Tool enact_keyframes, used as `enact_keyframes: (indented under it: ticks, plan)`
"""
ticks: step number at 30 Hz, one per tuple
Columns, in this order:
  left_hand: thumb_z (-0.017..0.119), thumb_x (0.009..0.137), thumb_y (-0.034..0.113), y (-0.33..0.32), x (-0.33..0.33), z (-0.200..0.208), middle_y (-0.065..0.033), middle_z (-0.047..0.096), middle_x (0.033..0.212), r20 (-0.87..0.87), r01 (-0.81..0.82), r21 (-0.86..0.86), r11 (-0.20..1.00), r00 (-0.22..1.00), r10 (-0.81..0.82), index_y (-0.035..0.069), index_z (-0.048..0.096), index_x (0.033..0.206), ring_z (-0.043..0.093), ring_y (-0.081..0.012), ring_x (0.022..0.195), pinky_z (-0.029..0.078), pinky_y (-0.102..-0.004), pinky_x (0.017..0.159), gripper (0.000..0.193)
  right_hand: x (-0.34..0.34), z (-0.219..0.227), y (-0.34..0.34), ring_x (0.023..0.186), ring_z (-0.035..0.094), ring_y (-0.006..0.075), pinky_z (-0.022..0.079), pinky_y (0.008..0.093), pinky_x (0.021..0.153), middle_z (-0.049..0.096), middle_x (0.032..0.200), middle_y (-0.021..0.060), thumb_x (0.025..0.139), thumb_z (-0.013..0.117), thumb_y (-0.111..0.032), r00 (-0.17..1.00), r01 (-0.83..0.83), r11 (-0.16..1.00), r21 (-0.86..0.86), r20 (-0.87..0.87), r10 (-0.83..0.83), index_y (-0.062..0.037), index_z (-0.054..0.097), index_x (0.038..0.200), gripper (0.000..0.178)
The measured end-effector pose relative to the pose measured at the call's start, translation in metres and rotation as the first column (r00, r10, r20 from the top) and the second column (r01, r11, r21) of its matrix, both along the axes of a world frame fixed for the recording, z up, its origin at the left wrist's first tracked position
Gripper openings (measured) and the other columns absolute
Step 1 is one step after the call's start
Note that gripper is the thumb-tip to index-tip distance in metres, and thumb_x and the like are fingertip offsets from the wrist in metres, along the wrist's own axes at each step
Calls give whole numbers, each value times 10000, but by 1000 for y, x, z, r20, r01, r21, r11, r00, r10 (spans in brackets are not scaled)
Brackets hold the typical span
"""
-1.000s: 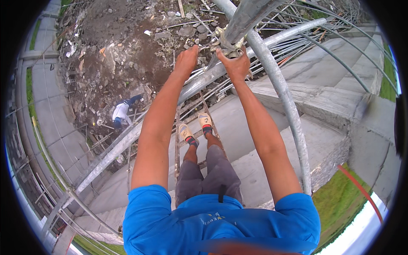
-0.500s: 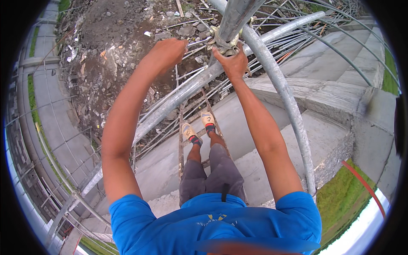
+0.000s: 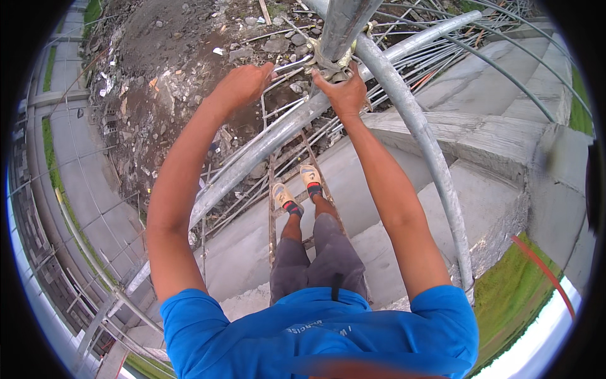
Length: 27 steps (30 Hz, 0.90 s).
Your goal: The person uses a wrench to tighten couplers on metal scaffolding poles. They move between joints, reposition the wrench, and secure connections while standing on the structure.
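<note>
My left hand [image 3: 246,85] is closed around the end of a slim silver bar that looks like a wrench [image 3: 292,65]. Its far end meets a metal scaffold clamp [image 3: 344,64] at the foot of a thick upright steel pole [image 3: 349,30]. On the clamp's near right side, my right hand [image 3: 346,96] grips it, thumb on the left and fingers curled behind. A long galvanized pipe [image 3: 265,143] crosses diagonally just below the clamp. To the right, another pipe [image 3: 421,123] runs down from the joint toward me. The wrench's jaw is too small to make out.
My feet in tan slippers [image 3: 282,194] stand on a narrow ladder [image 3: 272,221] well below. Loose pipes [image 3: 435,60] lie beyond the joint. Concrete ledges [image 3: 486,142] step along the right. Rubble and soil [image 3: 164,69] cover the ground ahead; more scaffold tubes [image 3: 85,230] stand at left.
My left hand has shifted slightly left and down with the bar, and its elbow has moved a little outward. The right hand keeps its grip on the clamp.
</note>
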<state>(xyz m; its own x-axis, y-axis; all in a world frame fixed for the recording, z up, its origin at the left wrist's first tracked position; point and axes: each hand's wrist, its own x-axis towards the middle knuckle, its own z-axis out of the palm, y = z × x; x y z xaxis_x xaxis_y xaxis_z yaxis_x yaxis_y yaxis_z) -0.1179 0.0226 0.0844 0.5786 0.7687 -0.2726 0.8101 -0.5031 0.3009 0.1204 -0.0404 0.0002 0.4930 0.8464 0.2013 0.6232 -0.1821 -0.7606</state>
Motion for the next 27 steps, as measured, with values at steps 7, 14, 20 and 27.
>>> enact_keyframes:
  ticks: [7,14,20,27]
  plan:
    - [484,1046,205,-18,64,-133,-305,686,935,376,-410,-40,911,839,394,-6,583,1076,658,-513,925,505,-584,804,235,1,-10,3,947,723,425,567,463,858,733,993,281,594,875,-636,1000,-19,1000,7,4,19,47,638,1245,973]
    - [459,1064,209,-26,28,-82,-302,691,948,172,-526,-43,849,833,525,-14,567,1085,658,-504,948,498,-584,825,248,0,-8,1,942,723,422,569,467,848,736,998,271,595,874,-639,998,11,1000,-4,67,-11,34,645,1233,956]
    - [486,1069,251,-29,10,1,-307,648,874,69,-236,-106,966,967,244,-14,569,1112,628,-488,862,439,-583,764,281,0,-1,-2,909,722,423,563,476,821,737,959,260,608,877,-622,1000,-3,1000,-6,27,3,-16,649,1196,875]
    - [528,995,171,15,36,67,-285,698,903,-261,140,-51,989,954,-148,-79,652,990,692,-460,888,546,-534,796,279,1,-6,1,945,719,429,565,466,849,730,995,283,601,876,-630,999,-33,999,11,-3,33,57,617,1274,996]
